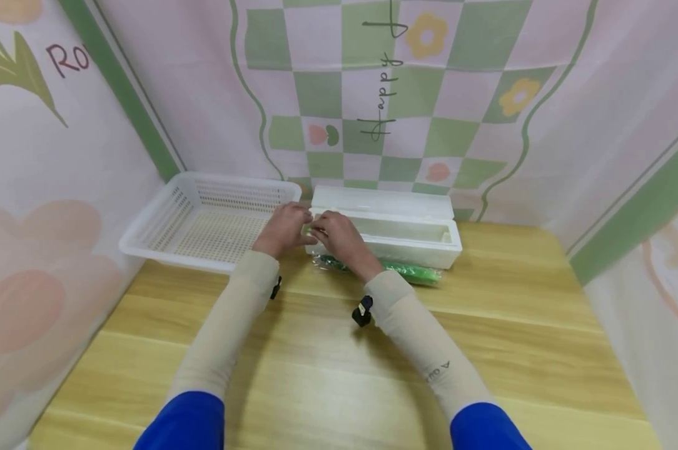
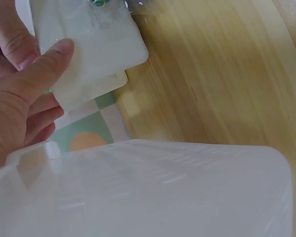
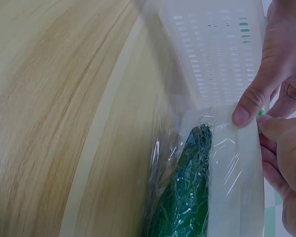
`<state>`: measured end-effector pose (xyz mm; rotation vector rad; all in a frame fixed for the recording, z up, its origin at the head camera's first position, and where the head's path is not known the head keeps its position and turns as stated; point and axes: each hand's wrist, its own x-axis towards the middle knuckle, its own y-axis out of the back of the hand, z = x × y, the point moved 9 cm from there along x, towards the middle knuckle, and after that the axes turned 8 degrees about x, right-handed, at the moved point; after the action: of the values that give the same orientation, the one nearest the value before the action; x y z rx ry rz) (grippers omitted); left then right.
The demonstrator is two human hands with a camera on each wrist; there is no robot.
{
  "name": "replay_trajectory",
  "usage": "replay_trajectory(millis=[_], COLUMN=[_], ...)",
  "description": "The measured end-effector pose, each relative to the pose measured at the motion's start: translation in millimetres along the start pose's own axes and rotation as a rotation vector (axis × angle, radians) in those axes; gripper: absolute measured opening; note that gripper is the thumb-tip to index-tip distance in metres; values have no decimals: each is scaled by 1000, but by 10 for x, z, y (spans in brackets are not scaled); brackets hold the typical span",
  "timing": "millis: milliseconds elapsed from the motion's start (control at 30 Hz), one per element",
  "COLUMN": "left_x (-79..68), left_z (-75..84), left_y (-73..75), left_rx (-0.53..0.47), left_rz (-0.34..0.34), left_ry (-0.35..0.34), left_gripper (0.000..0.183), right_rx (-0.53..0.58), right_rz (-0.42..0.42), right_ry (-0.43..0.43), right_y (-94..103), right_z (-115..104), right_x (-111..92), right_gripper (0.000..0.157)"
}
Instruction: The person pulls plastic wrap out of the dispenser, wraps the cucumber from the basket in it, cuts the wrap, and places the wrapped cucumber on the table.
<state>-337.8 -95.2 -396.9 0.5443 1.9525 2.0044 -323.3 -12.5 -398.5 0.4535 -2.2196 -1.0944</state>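
Observation:
A long white box [image 1: 384,253] stands with its hinged lid [image 1: 384,201] open at the back. At its left end, my left hand [image 1: 285,228] grips the box's corner, the thumb lying along the outer wall and the other fingers partly hidden behind. Close against it, my right hand [image 1: 339,237] has its fingertips together by the rim, pinching a small green thing [image 3: 260,113] that is mostly covered by the fingers. Along the box's front lies a long green vegetable [image 1: 412,273] like a cucumber, in clear plastic wrapping; the right forearm crosses over it.
To the left stands a white slatted plastic basket [image 1: 164,253], its right side close to the left hand. Both rest on a wooden table [image 1: 328,375]. A patterned cloth [image 1: 367,81] hangs directly behind the box and basket, with further cloth at the sides.

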Motion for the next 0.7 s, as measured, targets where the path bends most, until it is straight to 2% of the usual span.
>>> replay_trajectory(millis=[367,567,700], left_x=[-13,8,24], left_z=[-29,11,37], left_y=[-20,-16,-14], left_rx=[6,31,84], left_rz=[-16,-11,-23], left_ry=[19,7,6], left_gripper=[48,41,37], right_rx=[-16,-31,-36], right_rz=[-56,-57,-64], right_ry=[-15,-18,-22], right_y=[7,24,51], right_z=[12,45,57], right_x=[-21,-50,-59], right_gripper=[14,14,15])
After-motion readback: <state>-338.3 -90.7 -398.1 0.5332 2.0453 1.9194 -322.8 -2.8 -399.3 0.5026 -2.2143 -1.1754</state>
